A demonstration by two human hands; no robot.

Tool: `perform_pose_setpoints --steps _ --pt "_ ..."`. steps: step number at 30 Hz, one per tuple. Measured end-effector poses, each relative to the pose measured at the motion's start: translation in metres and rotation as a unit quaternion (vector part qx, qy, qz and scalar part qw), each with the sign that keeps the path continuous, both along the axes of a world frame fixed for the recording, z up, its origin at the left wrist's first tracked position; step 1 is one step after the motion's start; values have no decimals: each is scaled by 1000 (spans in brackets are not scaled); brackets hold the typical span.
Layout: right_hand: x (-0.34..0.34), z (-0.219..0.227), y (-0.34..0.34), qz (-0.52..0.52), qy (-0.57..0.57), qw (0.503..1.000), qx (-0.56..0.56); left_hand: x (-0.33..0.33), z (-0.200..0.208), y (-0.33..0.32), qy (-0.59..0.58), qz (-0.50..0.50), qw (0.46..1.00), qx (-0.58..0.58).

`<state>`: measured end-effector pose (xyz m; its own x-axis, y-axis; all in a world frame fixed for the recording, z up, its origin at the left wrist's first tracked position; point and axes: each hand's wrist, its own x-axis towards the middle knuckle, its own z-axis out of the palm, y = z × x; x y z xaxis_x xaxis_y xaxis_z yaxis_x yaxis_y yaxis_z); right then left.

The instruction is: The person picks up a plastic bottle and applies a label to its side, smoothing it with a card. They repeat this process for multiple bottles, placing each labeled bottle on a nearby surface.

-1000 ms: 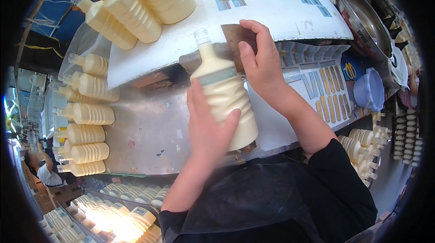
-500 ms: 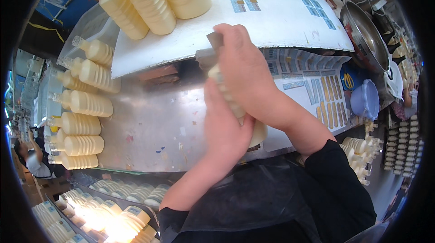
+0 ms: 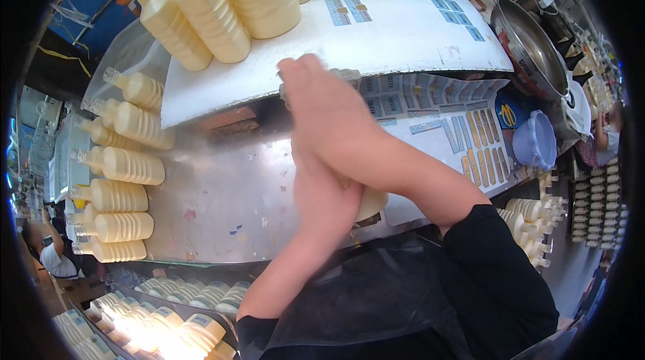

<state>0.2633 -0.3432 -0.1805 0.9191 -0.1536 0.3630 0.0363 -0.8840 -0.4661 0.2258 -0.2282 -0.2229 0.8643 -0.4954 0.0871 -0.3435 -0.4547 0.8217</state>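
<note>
- Cream bottle point(image 3: 373, 207) under right hand point(image 3: 329, 105) and left hand point(image 3: 322, 189); cannot tell if either grip clamps
- Labelled bottles point(image 3: 203, 328) sit lower left
- Plain-looking bottles point(image 3: 121, 196), gold strips point(image 3: 472, 129) remain on desk point(image 3: 208, 205)

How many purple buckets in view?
1: the bucket is at far right, past the right hand and below the wide pan in the picture. Others may be hidden.

Short black sleeves point(image 3: 494, 262) meet a dark, creased garment point(image 3: 376, 289) (an apron, perhaps).
</note>
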Motion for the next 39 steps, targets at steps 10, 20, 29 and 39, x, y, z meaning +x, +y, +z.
perform_pose_setpoints --steps 10,20,29,39 --pt "-30 -39 -67 -37 -114 977 179 9 -15 5 -38 -33 998 30" --pt "-26 -56 -83 -26 -165 973 159 17 -24 9 -1 -49 998 -35" --pt "-48 -45 -92 -21 -192 918 345 15 -34 9 87 -34 991 -96" --pt "-60 -27 -82 -27 -125 967 219 15 -30 10 90 -38 992 -85"
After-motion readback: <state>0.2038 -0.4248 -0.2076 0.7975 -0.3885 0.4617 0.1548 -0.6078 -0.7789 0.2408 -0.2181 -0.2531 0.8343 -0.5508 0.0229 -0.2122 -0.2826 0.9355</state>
